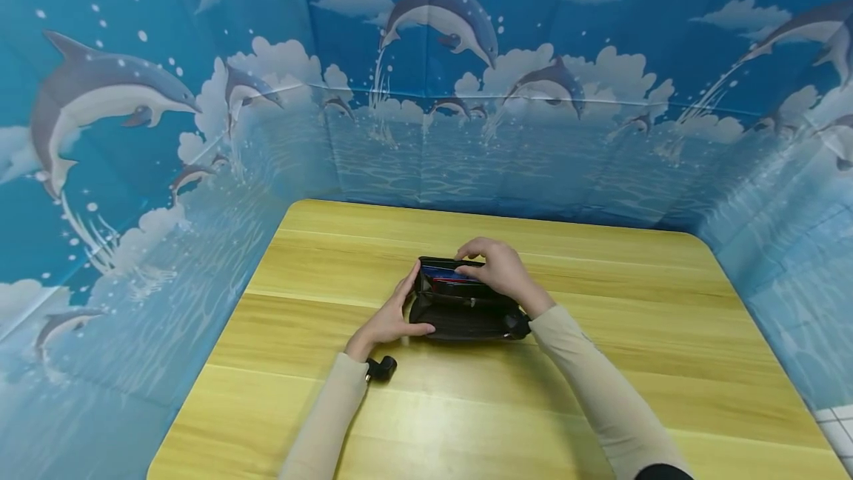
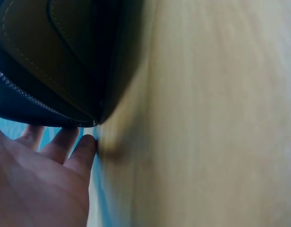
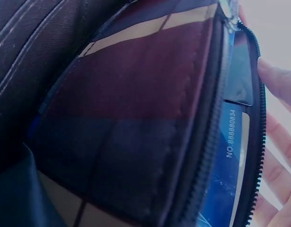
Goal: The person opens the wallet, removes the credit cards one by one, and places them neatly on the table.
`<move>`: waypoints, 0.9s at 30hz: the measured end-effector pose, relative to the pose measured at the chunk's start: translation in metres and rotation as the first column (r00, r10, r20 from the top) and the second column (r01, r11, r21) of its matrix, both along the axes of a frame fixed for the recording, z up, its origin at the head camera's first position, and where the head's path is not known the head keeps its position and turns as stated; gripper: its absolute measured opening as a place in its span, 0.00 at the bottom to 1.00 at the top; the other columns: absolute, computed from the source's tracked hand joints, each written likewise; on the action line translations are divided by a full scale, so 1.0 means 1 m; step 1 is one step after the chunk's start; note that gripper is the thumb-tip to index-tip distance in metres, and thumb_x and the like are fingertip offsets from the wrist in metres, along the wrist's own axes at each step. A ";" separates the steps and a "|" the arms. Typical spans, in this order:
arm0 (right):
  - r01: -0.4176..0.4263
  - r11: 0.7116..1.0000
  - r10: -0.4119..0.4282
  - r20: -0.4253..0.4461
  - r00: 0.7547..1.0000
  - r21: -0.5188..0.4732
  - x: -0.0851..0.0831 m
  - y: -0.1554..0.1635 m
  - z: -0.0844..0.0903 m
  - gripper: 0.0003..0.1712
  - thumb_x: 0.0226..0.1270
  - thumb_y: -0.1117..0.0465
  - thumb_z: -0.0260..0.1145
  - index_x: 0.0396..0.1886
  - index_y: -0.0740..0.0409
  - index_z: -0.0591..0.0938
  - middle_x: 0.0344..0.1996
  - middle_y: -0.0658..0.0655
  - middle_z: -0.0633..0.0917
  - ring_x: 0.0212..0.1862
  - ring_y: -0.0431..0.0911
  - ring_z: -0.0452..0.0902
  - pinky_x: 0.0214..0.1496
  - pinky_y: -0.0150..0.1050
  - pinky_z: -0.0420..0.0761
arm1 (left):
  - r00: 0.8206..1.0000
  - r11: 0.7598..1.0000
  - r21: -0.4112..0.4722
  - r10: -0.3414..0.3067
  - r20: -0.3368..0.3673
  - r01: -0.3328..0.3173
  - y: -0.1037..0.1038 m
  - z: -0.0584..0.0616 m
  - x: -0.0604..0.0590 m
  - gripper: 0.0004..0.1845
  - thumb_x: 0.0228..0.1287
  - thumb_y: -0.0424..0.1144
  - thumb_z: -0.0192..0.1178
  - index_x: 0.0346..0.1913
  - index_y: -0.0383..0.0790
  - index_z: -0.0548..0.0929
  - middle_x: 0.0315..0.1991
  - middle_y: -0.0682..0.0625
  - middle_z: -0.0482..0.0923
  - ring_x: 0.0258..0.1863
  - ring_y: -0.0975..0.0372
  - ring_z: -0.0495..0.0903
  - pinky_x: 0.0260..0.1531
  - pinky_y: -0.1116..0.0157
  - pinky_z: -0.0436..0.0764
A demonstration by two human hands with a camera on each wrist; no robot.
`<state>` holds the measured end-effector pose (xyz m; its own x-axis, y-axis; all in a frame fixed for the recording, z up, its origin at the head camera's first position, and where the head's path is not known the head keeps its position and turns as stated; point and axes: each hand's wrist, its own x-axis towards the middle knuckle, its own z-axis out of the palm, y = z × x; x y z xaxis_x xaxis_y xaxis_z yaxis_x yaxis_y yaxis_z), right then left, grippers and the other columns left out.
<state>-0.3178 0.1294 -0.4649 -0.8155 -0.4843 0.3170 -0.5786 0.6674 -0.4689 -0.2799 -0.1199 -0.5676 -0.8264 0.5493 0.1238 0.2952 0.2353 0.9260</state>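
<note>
A black zip wallet (image 1: 466, 315) lies open on the wooden table (image 1: 620, 384). My left hand (image 1: 392, 321) holds its left end, thumb along the front edge and fingers up the side. In the left wrist view the palm (image 2: 37, 187) sits just below the wallet's zipped edge (image 2: 46, 66). My right hand (image 1: 501, 270) curls over the far rim and grips it. The right wrist view looks into the wallet's dark lining (image 3: 136, 118). A blue card (image 3: 233, 142) with a printed number stands in a slot, and my fingers (image 3: 278, 80) lie outside the zip. Cards (image 1: 445, 273) show blue and red from above.
A small black object (image 1: 382, 368) sits on the table by my left wrist. A blue backdrop with dolphins (image 1: 440, 13) walls in the table at the back and both sides. Bare wood stretches left, right and in front of the wallet.
</note>
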 end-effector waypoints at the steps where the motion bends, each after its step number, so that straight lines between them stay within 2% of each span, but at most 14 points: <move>1: -0.002 1.000 0.002 -0.004 1.000 0.008 0.000 -0.001 -0.001 0.08 0.56 0.56 0.73 0.37 0.49 0.87 0.40 0.48 0.84 0.41 0.45 0.79 0.44 0.47 0.78 | 1.000 1.000 0.001 0.001 0.000 -0.001 0.000 0.000 0.000 0.61 0.53 0.47 0.72 0.73 0.71 0.32 0.74 0.59 0.31 0.72 0.54 0.39 0.62 0.40 0.50; 9: 0.018 0.999 -0.018 -0.003 1.000 0.033 0.000 -0.003 -0.006 0.08 0.55 0.56 0.74 0.36 0.49 0.88 0.39 0.49 0.84 0.40 0.45 0.80 0.43 0.46 0.79 | 1.000 1.000 -0.005 0.003 0.000 -0.003 -0.001 -0.002 0.000 0.61 0.52 0.49 0.72 0.73 0.71 0.32 0.75 0.57 0.31 0.72 0.52 0.38 0.61 0.39 0.50; 16: 0.053 0.998 -0.052 -0.025 0.998 0.039 -0.001 0.000 -0.013 0.11 0.53 0.57 0.75 0.37 0.52 0.88 0.39 0.52 0.85 0.42 0.48 0.80 0.46 0.48 0.78 | 1.000 1.000 0.003 0.001 -0.017 -0.001 0.001 -0.004 0.002 0.61 0.53 0.44 0.72 0.74 0.69 0.32 0.75 0.56 0.32 0.72 0.53 0.38 0.62 0.39 0.49; 19: 0.058 0.998 -0.057 -0.024 0.998 0.028 0.000 0.001 -0.015 0.11 0.52 0.57 0.76 0.37 0.52 0.88 0.38 0.52 0.85 0.42 0.48 0.80 0.46 0.48 0.78 | 1.000 1.000 -0.006 0.008 -0.020 -0.008 0.001 -0.005 0.003 0.61 0.52 0.45 0.72 0.74 0.69 0.32 0.75 0.56 0.33 0.72 0.53 0.39 0.62 0.39 0.50; 22: 0.063 0.998 -0.063 0.007 0.998 0.001 -0.001 0.002 -0.016 0.11 0.52 0.57 0.76 0.37 0.53 0.88 0.38 0.52 0.85 0.42 0.48 0.80 0.45 0.47 0.78 | 1.000 1.000 -0.018 0.013 -0.025 -0.013 0.002 -0.005 0.004 0.62 0.51 0.48 0.72 0.73 0.70 0.32 0.75 0.56 0.34 0.72 0.54 0.40 0.62 0.40 0.51; 27: 0.103 0.993 -0.094 0.141 0.986 -0.057 -0.003 0.003 -0.015 0.13 0.50 0.53 0.77 0.35 0.50 0.88 0.38 0.49 0.85 0.36 0.44 0.78 0.40 0.45 0.78 | 1.000 1.000 -0.019 0.005 -0.029 -0.006 0.002 -0.005 0.004 0.62 0.51 0.48 0.73 0.74 0.69 0.32 0.75 0.56 0.34 0.72 0.55 0.40 0.62 0.41 0.50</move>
<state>-0.3210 0.1328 -0.4803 -0.8962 -0.3817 0.2261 -0.4384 0.6840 -0.5831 -0.2758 -0.1183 -0.5728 -0.8257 0.5471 0.1376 0.3207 0.2545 0.9124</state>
